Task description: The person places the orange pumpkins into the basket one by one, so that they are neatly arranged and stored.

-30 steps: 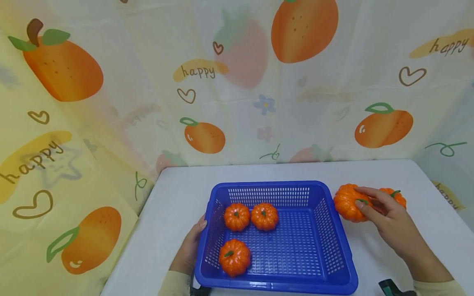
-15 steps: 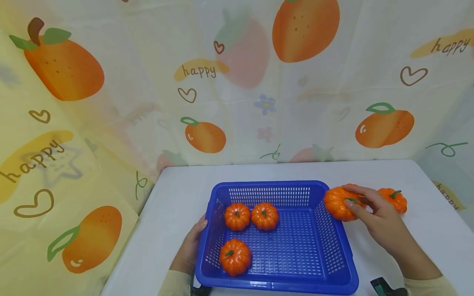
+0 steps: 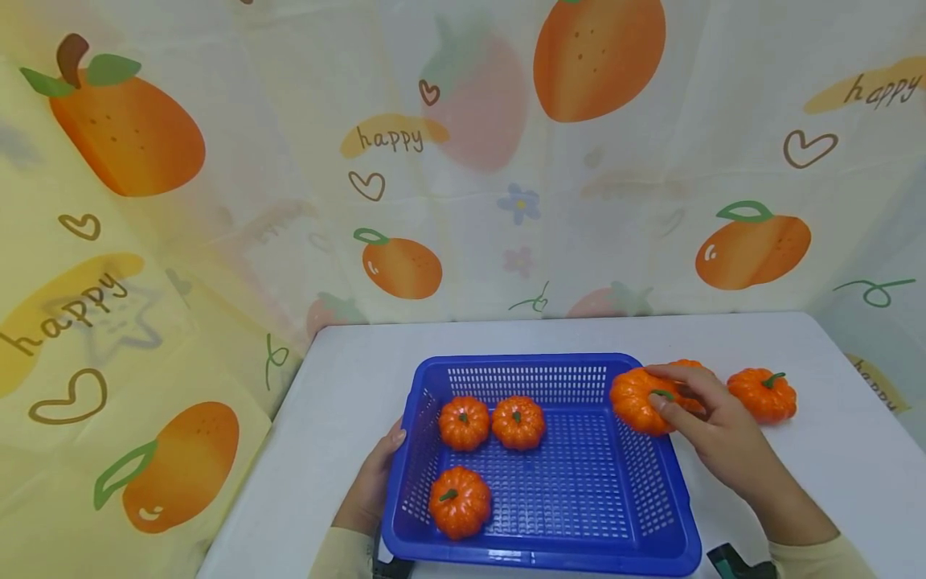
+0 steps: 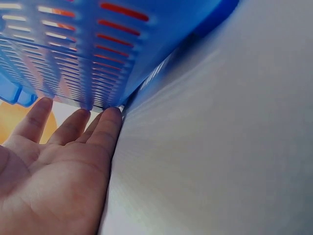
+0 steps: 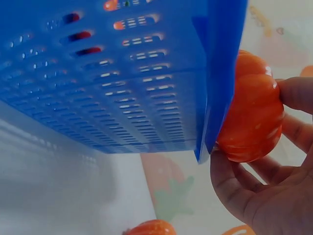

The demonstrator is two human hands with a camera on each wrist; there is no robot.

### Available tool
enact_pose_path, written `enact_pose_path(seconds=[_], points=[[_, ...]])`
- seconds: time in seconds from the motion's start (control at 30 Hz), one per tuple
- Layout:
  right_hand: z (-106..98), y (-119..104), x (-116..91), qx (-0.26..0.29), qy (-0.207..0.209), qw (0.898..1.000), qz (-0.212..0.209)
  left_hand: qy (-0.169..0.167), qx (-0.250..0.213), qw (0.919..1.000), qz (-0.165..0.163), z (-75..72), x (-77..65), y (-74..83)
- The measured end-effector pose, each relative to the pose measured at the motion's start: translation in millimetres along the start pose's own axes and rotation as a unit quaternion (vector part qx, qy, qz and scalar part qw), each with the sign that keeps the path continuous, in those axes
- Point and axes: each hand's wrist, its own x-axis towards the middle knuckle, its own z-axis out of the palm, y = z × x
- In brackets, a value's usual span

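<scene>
My right hand [image 3: 712, 430] holds an orange toy pumpkin [image 3: 640, 402] with a green stem, thumb on top by the stem. The pumpkin overlaps the right rim of the blue plastic basket [image 3: 535, 559] in the head view. From the right wrist view, the pumpkin [image 5: 254, 110] is up at the basket's rim [image 5: 220, 73], between thumb and fingers. My left hand [image 3: 372, 474] rests at the basket's left side. Its fingers [image 4: 105, 129] are extended, fingertips against the slotted outer wall [image 4: 88, 54]. Inside the basket sit three pumpkins [image 3: 459, 503], all toward the left.
To the right of the basket, another pumpkin [image 3: 762, 396] stands on the white table [image 3: 376, 346]. One more pumpkin [image 3: 687, 364] is mostly hidden behind my right hand. A fruit-printed cloth [image 3: 470, 201] hangs behind the table.
My right hand has carried the pumpkin leftward from beside the basket to over its right rim. The pumpkins behind that hand show more now. My left hand and the basket have stayed put.
</scene>
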Motion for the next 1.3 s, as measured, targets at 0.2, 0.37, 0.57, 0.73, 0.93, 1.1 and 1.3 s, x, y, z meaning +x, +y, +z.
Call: enact_pose_path(seconds=[0.2,0.37,0.57,0.73,0.93,1.1,1.3], points=[[4.8,-4.8,0.0,0.004,-0.006,1.0,-0.012,0.045,0.014,0.9989,-0.003,5.1,-1.7,-2.9],[8.5,-10.0,0.9,0.005,-0.011,0.999,-0.034,0.044,-0.088,0.9948,0.025,7.5,-2.7,-11.5],[11.4,-13.2,1.2,0.002,-0.018,0.999,-0.041,0.062,-0.172,0.9807,0.069,11.7,-2.8,-21.6],[12.0,-16.3,0.5,0.0,-0.023,0.999,-0.036,0.061,-0.223,0.9702,0.073,12.1,-1.9,-23.9],[13.4,-25.8,-3.1,0.006,-0.026,0.998,-0.052,0.028,-0.237,0.9671,0.089,9.4,2.8,-24.1],[14.5,-37.7,-4.8,0.011,-0.03,0.996,-0.085,-0.007,-0.269,0.9561,0.117,7.1,4.5,-28.8],[18.3,-49.3,-3.5,0.025,-0.044,0.993,-0.108,-0.016,-0.309,0.941,0.136,9.6,2.1,-36.1]])
